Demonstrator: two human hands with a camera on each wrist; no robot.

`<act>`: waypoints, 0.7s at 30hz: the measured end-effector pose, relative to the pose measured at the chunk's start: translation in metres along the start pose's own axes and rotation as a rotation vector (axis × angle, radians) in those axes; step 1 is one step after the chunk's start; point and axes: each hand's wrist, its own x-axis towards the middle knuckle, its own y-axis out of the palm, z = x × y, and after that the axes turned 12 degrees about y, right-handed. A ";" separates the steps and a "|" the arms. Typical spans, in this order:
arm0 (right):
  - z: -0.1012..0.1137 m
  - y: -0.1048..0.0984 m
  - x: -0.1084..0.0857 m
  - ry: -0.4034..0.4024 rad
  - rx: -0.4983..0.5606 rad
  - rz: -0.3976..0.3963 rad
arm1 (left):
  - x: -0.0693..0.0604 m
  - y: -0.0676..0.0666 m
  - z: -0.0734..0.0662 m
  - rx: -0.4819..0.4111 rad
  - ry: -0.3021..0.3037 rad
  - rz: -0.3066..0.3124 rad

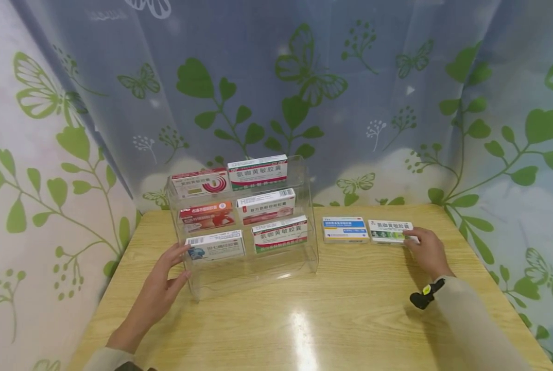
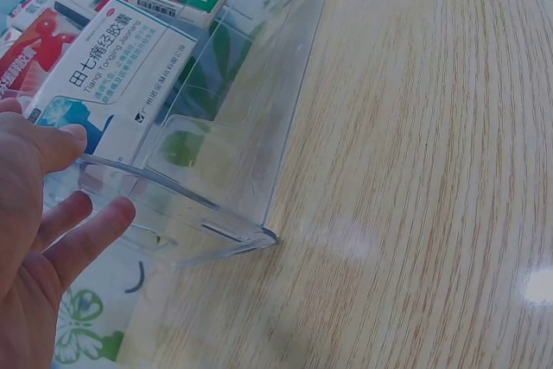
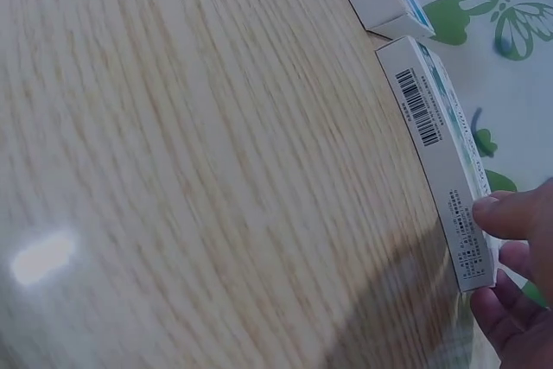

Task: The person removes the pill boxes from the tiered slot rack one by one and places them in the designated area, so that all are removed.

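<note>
A clear acrylic display rack (image 1: pixel 312 252) stands on the table, with several medicine boxes in its three tiers. My left hand (image 1: pixel 160 286) is at the rack's left side panel, one fingertip over its edge by the white-and-blue medicine box (image 2: pixel 121 84) in the bottom tier and other fingers outside the panel. To the right of the rack, a white-and-green medicine box (image 1: pixel 387 231) lies on the table. My right hand (image 1: pixel 428 252) pinches its right end, the thumb on the barcode side in the right wrist view. Beside it lies a blue-and-white medicine box (image 1: pixel 344 230).
The wooden table (image 1: pixel 350 314) extends in front of the rack and boxes. A patterned curtain (image 1: pixel 374 77) with green leaves and butterflies hangs behind and along both sides. A black band (image 1: pixel 427 294) is around my right wrist.
</note>
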 end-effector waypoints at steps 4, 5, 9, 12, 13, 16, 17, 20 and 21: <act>0.003 0.001 0.003 0.033 0.003 0.007 | 0.000 0.000 0.000 0.002 0.005 -0.003; 0.004 0.002 0.004 0.039 0.002 0.008 | -0.001 0.000 0.000 0.000 0.007 -0.003; 0.007 0.003 0.007 0.051 -0.007 0.007 | -0.001 0.001 0.000 0.000 0.007 -0.002; 0.010 0.005 0.007 0.044 -0.020 0.003 | -0.001 0.001 0.000 -0.001 0.003 0.000; 0.011 0.006 0.007 0.042 -0.023 0.002 | -0.001 0.001 0.000 -0.001 0.001 0.001; 0.012 0.007 0.007 0.039 -0.027 0.001 | 0.000 0.001 0.000 -0.001 0.001 -0.002; 0.013 0.007 0.007 0.041 -0.027 0.002 | 0.000 0.001 0.000 0.000 0.001 -0.002; 0.014 0.008 0.007 0.061 -0.026 0.017 | -0.001 0.001 -0.001 0.000 0.009 -0.006; 0.014 0.008 0.007 0.064 -0.026 0.021 | -0.001 0.001 -0.001 0.000 0.010 -0.005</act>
